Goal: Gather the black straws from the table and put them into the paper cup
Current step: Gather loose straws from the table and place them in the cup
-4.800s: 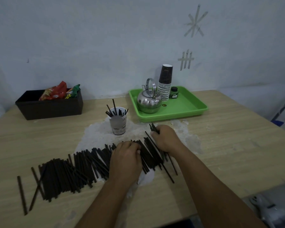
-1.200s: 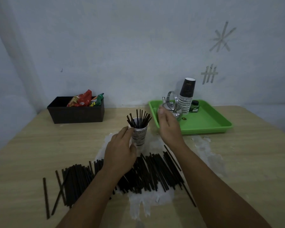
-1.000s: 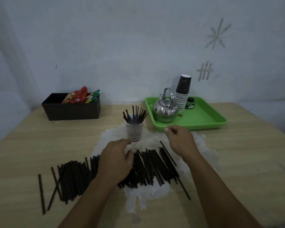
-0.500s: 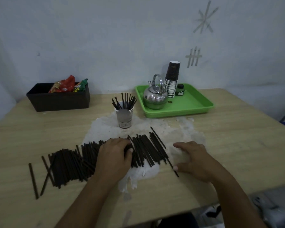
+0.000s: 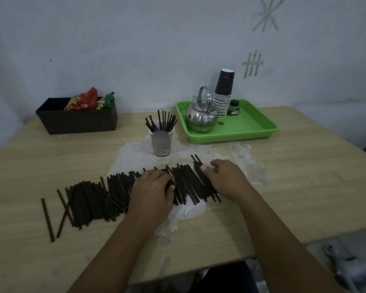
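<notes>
Table (image 5: 304, 187): paper cup (image 5: 162, 140) part-filled with straws (image 5: 93, 199); both hands' grip on loose straws unclear

Kettle (image 5: 201, 120) and tray (image 5: 251, 132) crowd the cup's (image 5: 161, 142) right side.

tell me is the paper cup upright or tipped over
Upright: the paper cup stands on its base, with black straws sticking up out of its open top.

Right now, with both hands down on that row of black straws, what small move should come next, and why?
Probably the right hand should pinch up the few straws at the row's right end and lift them. Its fingertips already touch them, and the paper cup just behind holds only some straws, while most remain on the table.
</notes>
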